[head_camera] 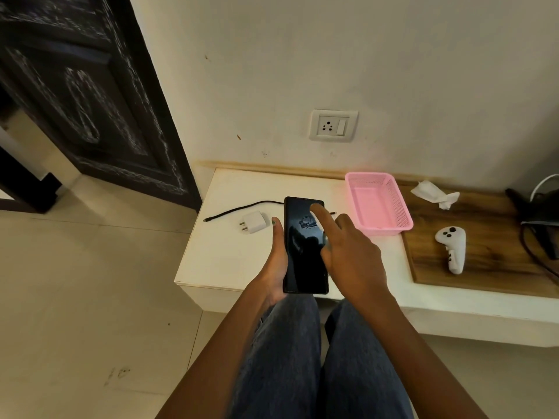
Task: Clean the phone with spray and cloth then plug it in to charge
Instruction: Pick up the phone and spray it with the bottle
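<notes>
My left hand (276, 261) grips a black phone (304, 261) by its long edges, screen up, above the white ledge (223, 258). A small patch of wet droplets sits on the upper screen. My right hand (348, 252) reaches over the phone, its straight index finger touching the glass beside the droplets and the other fingers loosely curled. A white charger adapter (253, 222) and a black cable (242, 208) lie on the ledge left of the phone. A crumpled white cloth (435, 193) lies at the back right. The wall socket (332, 126) is above the ledge. No spray bottle shows.
An empty pink basket (378, 204) stands right of the phone. A white controller (452, 247) lies on a wooden board (490, 261). Dark gear and cords sit at the far right (541, 219). A dark carved door (90, 101) is on the left. My jeans-clad legs are below.
</notes>
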Motion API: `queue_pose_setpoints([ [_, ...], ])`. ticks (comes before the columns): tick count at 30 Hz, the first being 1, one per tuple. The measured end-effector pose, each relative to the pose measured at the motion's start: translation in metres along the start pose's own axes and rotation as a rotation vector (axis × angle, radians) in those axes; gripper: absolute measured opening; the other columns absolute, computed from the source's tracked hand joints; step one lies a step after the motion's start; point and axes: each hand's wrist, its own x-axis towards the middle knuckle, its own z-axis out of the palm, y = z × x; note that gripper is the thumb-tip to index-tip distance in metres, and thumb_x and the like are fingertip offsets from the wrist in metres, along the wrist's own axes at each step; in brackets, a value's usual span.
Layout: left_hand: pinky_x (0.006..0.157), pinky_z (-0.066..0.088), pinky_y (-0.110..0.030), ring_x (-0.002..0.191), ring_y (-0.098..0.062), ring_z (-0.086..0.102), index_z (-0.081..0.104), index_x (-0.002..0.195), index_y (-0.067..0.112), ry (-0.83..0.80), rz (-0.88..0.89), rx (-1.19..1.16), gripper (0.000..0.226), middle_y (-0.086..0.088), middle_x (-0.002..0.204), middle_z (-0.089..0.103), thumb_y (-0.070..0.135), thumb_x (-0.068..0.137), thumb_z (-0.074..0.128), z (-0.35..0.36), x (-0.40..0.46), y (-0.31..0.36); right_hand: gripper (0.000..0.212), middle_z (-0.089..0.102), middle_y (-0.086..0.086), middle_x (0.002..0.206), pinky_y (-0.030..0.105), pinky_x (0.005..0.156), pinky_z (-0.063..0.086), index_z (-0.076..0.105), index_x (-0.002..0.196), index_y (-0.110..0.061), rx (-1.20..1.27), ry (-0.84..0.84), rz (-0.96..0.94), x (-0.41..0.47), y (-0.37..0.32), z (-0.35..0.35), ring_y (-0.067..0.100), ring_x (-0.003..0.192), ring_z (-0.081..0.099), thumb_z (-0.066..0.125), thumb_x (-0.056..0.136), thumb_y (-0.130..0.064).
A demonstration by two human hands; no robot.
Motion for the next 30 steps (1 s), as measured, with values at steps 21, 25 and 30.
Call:
queue_pose_setpoints([
  [21, 0.087, 0.053, -0.043, 0.104, -0.029, 0.064, 0.063, 0.118, 0.020, 0.049, -0.012, -0.023, 0.087, -0.015, 0.119, 0.064, 0.083, 0.073, 0.022, -0.011, 0.002, -0.004, 0.059, 0.059, 0.005, 0.114, 0.042, 0.083, 0.053, 0.027, 0.140, -0.033, 0.168, 0.045, -0.011, -0.034, -0.002, 0.009, 0.019, 0.084, 0.061, 0.056, 0.090, -0.020],
  [25, 0.105, 0.039, -0.051, 0.111, -0.032, 0.058, 0.059, 0.125, 0.011, 0.008, -0.008, -0.030, 0.098, -0.017, 0.128, 0.058, 0.084, 0.073, 0.020, -0.018, 0.005, -0.004, 0.062, 0.052, 0.003, 0.129, 0.032, 0.075, 0.057, 0.027, 0.137, -0.034, 0.391, 0.187, 0.075, -0.025, 0.010, 0.004, 0.015, 0.081, 0.062, 0.061, 0.087, -0.023],
  [30, 0.100, 0.042, -0.051, 0.106, -0.032, 0.061, 0.065, 0.118, 0.014, 0.000, 0.032, -0.049, 0.094, -0.016, 0.123, 0.061, 0.084, 0.069, 0.024, -0.032, 0.008, -0.002, 0.056, 0.037, 0.004, 0.133, 0.017, 0.083, 0.052, 0.020, 0.141, -0.020, 0.775, 0.226, 0.205, 0.011, 0.048, 0.017, -0.002, 0.101, 0.053, 0.048, 0.094, -0.009],
])
